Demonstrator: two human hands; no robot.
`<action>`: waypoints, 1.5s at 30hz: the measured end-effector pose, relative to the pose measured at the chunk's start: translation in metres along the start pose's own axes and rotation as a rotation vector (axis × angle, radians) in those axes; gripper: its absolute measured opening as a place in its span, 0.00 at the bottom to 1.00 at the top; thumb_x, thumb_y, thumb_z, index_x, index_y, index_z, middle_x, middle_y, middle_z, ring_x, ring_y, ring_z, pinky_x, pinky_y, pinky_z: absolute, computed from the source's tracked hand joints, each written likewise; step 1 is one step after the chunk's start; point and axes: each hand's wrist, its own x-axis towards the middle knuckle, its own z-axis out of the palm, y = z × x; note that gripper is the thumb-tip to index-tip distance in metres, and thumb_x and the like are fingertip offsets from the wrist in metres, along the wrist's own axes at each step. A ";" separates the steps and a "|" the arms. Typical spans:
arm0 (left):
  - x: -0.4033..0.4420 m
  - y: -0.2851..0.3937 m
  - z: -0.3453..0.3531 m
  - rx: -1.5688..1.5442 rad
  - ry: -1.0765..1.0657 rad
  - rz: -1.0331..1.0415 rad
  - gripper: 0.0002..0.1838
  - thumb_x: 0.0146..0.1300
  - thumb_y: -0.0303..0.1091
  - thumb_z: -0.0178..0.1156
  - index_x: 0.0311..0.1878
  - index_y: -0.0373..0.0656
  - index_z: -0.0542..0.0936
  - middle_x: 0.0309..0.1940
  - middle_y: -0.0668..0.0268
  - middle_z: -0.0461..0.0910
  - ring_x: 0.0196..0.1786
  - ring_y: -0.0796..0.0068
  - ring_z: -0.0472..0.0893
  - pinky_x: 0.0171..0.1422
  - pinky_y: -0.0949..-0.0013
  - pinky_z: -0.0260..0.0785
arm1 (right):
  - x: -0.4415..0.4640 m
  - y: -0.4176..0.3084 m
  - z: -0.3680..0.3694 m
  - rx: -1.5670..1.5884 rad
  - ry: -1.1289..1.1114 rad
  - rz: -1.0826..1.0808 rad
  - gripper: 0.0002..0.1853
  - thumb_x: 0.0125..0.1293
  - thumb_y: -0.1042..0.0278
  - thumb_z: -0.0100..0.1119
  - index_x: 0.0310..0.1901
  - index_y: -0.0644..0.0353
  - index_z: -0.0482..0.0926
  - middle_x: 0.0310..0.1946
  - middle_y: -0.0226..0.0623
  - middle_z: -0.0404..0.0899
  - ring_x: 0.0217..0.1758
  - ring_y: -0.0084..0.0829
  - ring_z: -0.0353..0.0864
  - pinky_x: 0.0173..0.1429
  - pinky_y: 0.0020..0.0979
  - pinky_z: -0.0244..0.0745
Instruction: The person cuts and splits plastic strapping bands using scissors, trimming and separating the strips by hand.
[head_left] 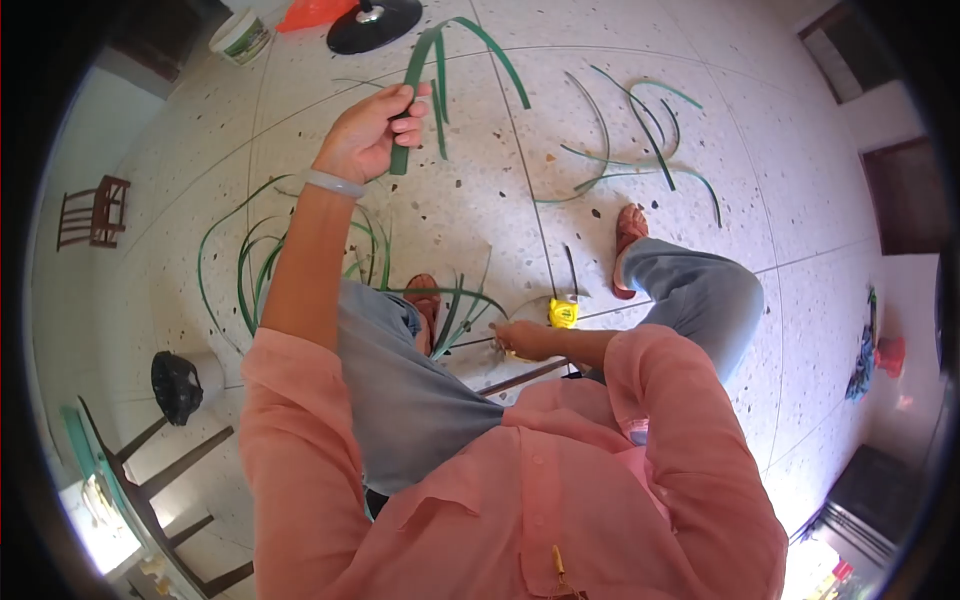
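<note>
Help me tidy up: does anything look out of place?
Mainly the loose strips ahead of the right shoe: they lie scattered, some crossing, rather than gathered. I see no spill or clear damage.

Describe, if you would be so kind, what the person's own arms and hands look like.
Loose pink sleeves end near the elbows. The left hand is ungloved, with a pale, smooth bangle around its wrist; the right hand also looks ungloved.

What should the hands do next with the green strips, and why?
Maybe bring the right hand up to steady the loose ends of the green strips: only the left hand grips them, and their far ends curve over freely.
</note>
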 end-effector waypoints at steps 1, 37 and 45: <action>0.000 0.000 0.000 0.000 -0.025 -0.017 0.11 0.72 0.32 0.45 0.50 0.36 0.69 0.27 0.72 0.66 0.23 0.87 0.61 0.26 0.81 0.56 | 0.003 -0.010 -0.019 0.097 0.133 0.093 0.06 0.56 0.72 0.53 0.34 0.62 0.70 0.28 0.51 0.76 0.36 0.52 0.76 0.38 0.45 0.67; 0.147 -0.399 0.473 1.444 -1.711 0.158 0.11 0.60 0.30 0.59 0.41 0.33 0.82 0.23 0.64 0.80 0.27 0.78 0.75 0.32 0.72 0.67 | 0.022 -0.102 -0.117 0.967 0.784 0.682 0.12 0.47 0.66 0.63 0.31 0.66 0.81 0.30 0.51 0.80 0.37 0.43 0.83 0.40 0.39 0.76; 0.152 -0.300 0.453 1.076 -1.271 -0.066 0.10 0.66 0.32 0.54 0.42 0.37 0.82 0.23 0.72 0.76 0.24 0.87 0.67 0.29 0.81 0.60 | 0.018 -0.108 -0.122 0.771 0.907 0.702 0.12 0.47 0.66 0.63 0.33 0.65 0.82 0.33 0.54 0.81 0.41 0.46 0.82 0.43 0.41 0.76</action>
